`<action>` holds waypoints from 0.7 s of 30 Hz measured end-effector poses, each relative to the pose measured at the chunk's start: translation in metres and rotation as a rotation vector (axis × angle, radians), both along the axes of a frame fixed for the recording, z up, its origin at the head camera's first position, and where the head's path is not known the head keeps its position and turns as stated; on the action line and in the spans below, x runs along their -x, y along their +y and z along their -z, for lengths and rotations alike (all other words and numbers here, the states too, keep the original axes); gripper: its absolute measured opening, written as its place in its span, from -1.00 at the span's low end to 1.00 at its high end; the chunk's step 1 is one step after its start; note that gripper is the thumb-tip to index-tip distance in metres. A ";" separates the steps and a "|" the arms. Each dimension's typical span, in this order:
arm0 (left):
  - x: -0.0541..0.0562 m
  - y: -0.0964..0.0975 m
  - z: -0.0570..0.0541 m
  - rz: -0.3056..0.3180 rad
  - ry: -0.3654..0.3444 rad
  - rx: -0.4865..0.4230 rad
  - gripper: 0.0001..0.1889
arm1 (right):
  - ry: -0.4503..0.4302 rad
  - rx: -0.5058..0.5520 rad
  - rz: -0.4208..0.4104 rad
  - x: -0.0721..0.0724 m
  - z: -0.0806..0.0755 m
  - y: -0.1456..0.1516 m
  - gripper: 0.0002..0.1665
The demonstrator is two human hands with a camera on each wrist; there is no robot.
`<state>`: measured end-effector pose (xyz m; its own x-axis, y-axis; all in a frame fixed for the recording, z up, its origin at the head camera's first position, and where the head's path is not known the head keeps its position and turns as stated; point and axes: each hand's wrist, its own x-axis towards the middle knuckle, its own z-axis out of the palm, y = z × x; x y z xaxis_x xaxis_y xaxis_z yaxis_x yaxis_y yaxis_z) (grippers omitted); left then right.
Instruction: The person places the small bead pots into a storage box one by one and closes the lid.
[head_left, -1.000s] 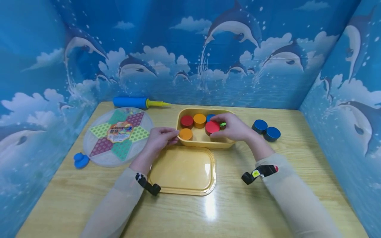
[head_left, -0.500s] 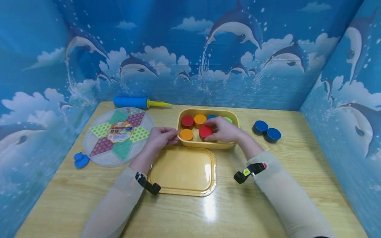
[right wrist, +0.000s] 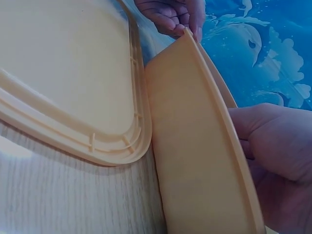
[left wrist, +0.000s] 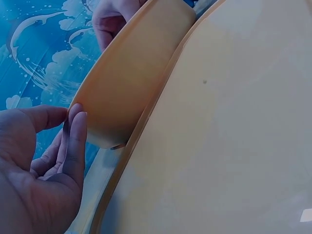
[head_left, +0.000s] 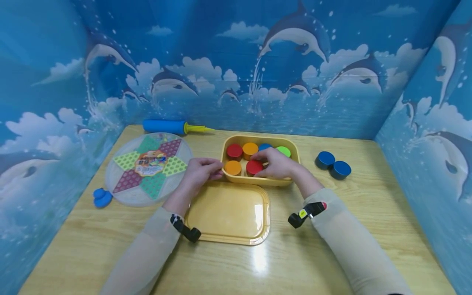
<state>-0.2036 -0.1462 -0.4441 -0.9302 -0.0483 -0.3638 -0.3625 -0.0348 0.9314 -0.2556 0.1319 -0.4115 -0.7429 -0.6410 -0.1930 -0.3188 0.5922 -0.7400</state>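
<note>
A yellow plastic box stands in the middle of the table and holds several short round blocks. My left hand pinches its rim at the left front corner, as the left wrist view also shows. Inside the front of the box, my right hand grips a short red cylinder between thumb and fingers. An orange cylinder sits to the left of that one. Along the back are another red cylinder, another orange cylinder, a partly hidden blue cylinder and a green cylinder.
A yellow lid lies in front of the box. Two blue cylinders stand to its right. On the left are a round star-patterned game board, a small blue object and a blue pump with a yellow nozzle.
My right hand has moved left and slightly toward me with the red cylinder, lowering it beside the front orange one. The green cylinder now shows more. My left hand stays at the box rim.
</note>
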 end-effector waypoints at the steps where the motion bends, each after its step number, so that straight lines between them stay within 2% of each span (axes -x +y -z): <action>1: 0.000 0.000 0.000 0.000 -0.001 0.001 -0.70 | -0.001 -0.003 0.001 0.000 0.000 0.000 -0.31; 11: 0.000 0.001 0.000 0.001 -0.005 0.007 -0.70 | 0.008 0.032 -0.069 0.001 -0.002 -0.004 -0.31; 21: 0.000 0.002 0.002 -0.014 -0.012 0.014 -0.70 | 0.010 0.032 -0.087 0.002 -0.001 -0.007 -0.32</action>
